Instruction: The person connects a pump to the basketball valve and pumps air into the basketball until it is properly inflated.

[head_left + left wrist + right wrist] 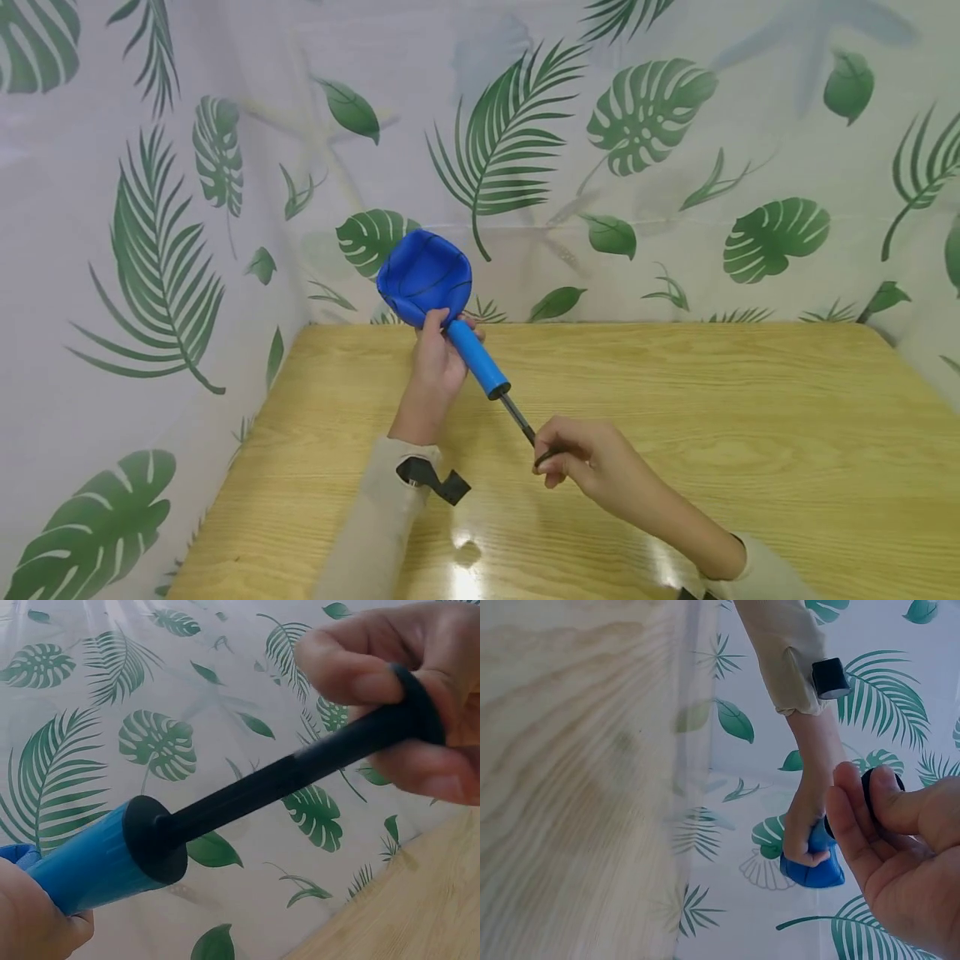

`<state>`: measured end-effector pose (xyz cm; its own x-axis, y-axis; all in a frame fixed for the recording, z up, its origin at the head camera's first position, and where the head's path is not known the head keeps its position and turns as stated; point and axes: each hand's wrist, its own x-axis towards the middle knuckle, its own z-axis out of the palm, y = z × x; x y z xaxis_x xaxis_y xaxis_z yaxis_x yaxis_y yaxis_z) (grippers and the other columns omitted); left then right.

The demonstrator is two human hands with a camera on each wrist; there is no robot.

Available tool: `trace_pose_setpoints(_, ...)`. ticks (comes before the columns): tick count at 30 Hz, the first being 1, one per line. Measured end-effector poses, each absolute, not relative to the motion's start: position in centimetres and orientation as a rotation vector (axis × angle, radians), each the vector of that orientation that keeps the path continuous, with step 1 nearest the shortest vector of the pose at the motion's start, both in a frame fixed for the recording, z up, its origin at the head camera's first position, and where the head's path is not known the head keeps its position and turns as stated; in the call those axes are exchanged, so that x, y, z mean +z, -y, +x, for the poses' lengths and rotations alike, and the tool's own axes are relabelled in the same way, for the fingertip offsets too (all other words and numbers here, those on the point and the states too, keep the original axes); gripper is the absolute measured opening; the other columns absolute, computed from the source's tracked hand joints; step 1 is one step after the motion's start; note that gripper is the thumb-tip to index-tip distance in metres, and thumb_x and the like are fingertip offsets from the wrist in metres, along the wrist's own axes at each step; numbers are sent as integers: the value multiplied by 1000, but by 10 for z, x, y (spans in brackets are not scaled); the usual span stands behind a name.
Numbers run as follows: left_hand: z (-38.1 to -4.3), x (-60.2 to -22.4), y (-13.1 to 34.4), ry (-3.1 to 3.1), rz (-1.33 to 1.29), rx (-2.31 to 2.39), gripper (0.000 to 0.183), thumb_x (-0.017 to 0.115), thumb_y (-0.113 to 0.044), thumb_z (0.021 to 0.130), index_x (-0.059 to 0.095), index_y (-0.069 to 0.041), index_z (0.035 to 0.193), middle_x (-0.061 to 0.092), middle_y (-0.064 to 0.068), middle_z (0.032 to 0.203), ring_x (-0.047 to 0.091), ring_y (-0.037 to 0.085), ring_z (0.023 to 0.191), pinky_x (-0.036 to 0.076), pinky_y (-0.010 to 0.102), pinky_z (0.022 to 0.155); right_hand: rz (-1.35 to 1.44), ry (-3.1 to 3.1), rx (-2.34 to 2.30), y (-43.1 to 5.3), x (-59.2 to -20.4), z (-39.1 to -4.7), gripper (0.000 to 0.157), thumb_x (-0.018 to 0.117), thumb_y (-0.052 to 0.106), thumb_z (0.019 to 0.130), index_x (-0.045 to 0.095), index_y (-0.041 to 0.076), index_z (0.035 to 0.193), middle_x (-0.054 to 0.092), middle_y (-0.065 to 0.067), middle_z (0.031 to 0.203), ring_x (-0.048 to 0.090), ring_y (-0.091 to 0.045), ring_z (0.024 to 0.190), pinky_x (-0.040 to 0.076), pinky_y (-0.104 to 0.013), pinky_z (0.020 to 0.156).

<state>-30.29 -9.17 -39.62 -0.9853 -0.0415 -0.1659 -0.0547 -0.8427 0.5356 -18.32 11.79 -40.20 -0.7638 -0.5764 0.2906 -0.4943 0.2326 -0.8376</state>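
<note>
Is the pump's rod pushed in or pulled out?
Pulled out: a long dark stretch of rod shows beyond the end of the blue pump.

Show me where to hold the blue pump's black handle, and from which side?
I'd pinch the black handle across its wide end, coming from the near right. It sticks out wider than the rod, so it probably won't slip when you pull, and the rod slants that way, out of the blue barrel.
</note>
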Motion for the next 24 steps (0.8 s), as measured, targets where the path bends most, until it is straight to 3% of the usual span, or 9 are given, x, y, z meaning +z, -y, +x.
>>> trace_pose_setpoints(5, -296, -391, 78, -851, -296, 2999, 25, 42, -15, 105, 24, -15, 124, 42, 7, 98, 47, 16, 77, 45, 24, 65, -1027, -2397, -1679, -117, -406, -191, 14, 64, -12, 91, 66, 2, 94, 71, -13, 88, 71, -11, 73, 63, -33, 64)
trace_pose_setpoints(10, -286, -385, 67, -941, -250, 3024, 26, 41, -15, 105, 24, -17, 125, 44, 6, 94, 49, 16, 73, 47, 23, 62, -940, -2367, -1779, -105, -411, -203, 14, 62, -15, 92, 66, -1, 94, 70, -17, 88, 72, -10, 75, 64, -38, 66)
trace_pose_setpoints(15, -290, -383, 84, -899, -250, 3035, 21, 41, -17, 105, 26, -17, 120, 43, 4, 91, 48, 13, 70, 45, 21, 60, -1002, -2341, -1703, -104, -413, -192, 11, 64, -10, 93, 66, 0, 97, 72, -16, 91, 74, -18, 77, 64, -33, 68)
trace_pose_setpoints(18, -295, -382, 99, -827, -307, 3048, 14, 41, -22, 106, 33, -12, 112, 43, 3, 90, 46, 13, 71, 43, 21, 61, -1059, -2353, -1612, -110, -409, -183, 12, 65, -9, 92, 67, 2, 95, 72, -13, 90, 73, -13, 77, 64, -30, 68)
trace_pose_setpoints(24, -293, -378, 102, -724, -328, 3056, 24, 37, -29, 108, 41, -8, 97, 43, 1, 83, 45, 11, 67, 42, 19, 59, -1053, -2419, -1597, -109, -400, -189, 17, 63, -13, 92, 67, 3, 94, 72, -11, 90, 71, -7, 77, 64, -32, 67)
